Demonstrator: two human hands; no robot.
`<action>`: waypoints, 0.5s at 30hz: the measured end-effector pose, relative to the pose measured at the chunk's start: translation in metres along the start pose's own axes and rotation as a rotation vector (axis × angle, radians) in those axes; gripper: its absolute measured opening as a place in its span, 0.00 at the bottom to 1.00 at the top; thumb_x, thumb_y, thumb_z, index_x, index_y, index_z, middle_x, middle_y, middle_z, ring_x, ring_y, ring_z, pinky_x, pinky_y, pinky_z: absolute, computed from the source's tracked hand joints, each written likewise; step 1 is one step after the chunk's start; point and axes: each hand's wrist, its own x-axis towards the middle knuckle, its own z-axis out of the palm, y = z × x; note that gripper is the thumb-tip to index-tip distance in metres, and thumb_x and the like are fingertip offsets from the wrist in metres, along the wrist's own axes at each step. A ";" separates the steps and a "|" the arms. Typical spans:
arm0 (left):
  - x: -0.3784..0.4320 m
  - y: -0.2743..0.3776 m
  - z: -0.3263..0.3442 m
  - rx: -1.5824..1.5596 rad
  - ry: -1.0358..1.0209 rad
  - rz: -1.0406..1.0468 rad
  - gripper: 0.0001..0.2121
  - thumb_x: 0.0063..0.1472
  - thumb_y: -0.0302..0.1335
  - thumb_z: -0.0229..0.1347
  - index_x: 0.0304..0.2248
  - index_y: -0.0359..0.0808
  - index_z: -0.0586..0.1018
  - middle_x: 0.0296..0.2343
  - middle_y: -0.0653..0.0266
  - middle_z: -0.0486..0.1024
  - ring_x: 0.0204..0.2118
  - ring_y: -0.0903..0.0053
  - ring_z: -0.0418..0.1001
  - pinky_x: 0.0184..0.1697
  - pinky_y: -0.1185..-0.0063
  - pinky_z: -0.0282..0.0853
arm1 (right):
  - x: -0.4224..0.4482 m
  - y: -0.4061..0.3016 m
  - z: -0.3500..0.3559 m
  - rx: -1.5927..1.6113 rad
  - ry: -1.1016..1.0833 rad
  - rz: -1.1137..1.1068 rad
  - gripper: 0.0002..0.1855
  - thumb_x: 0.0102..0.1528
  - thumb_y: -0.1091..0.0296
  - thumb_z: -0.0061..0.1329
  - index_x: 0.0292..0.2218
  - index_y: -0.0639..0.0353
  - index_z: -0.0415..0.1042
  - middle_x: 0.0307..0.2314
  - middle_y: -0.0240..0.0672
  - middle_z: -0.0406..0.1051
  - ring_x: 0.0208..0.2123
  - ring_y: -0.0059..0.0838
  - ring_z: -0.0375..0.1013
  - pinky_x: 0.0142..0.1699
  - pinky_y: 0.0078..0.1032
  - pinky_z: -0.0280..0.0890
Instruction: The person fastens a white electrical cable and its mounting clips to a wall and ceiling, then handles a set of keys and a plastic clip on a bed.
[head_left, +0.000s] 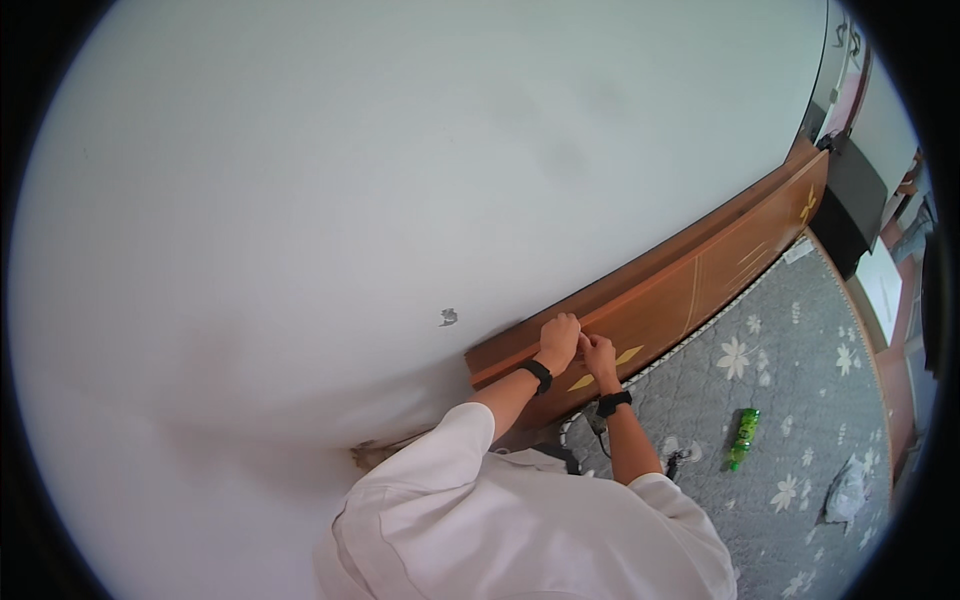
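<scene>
Both my hands meet at the top edge of a brown wooden headboard that stands along the white wall. My left hand is bent over that edge, its fingers curled. Close against it on the right is my right hand, fingertips drawn together in front of the board's face. Whether anything small lies between the fingers cannot be told. A black band circles each wrist. Yellow diamond shapes and thin pale lines mark the board's face.
Right of the headboard lies a grey mattress with a white flower pattern. On it are a green plastic bottle, a crumpled clear plastic bag and a dark cord. A black object stands beyond the headboard's far end.
</scene>
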 end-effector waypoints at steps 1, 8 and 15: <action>0.006 0.008 0.001 0.005 -0.028 -0.001 0.07 0.47 0.25 0.52 0.27 0.33 0.70 0.26 0.57 0.70 0.29 0.63 0.71 0.31 0.72 0.68 | 0.002 -0.002 -0.006 -0.023 0.021 -0.007 0.18 0.50 0.57 0.45 0.23 0.67 0.71 0.15 0.40 0.69 0.16 0.31 0.70 0.24 0.27 0.64; -0.015 -0.008 -0.006 -0.158 -0.050 -0.054 0.08 0.47 0.27 0.54 0.27 0.35 0.70 0.27 0.57 0.70 0.31 0.62 0.70 0.31 0.70 0.66 | 0.001 0.008 0.000 0.028 -0.170 0.063 0.15 0.53 0.61 0.43 0.25 0.67 0.69 0.17 0.33 0.68 0.18 0.24 0.71 0.19 0.21 0.65; -0.063 -0.046 -0.026 -0.357 -0.017 -0.105 0.08 0.47 0.25 0.54 0.30 0.34 0.72 0.27 0.57 0.70 0.32 0.61 0.69 0.32 0.69 0.65 | -0.021 0.018 0.039 -0.232 -0.209 -0.196 0.15 0.51 0.62 0.44 0.23 0.67 0.69 0.15 0.39 0.69 0.19 0.31 0.71 0.21 0.26 0.65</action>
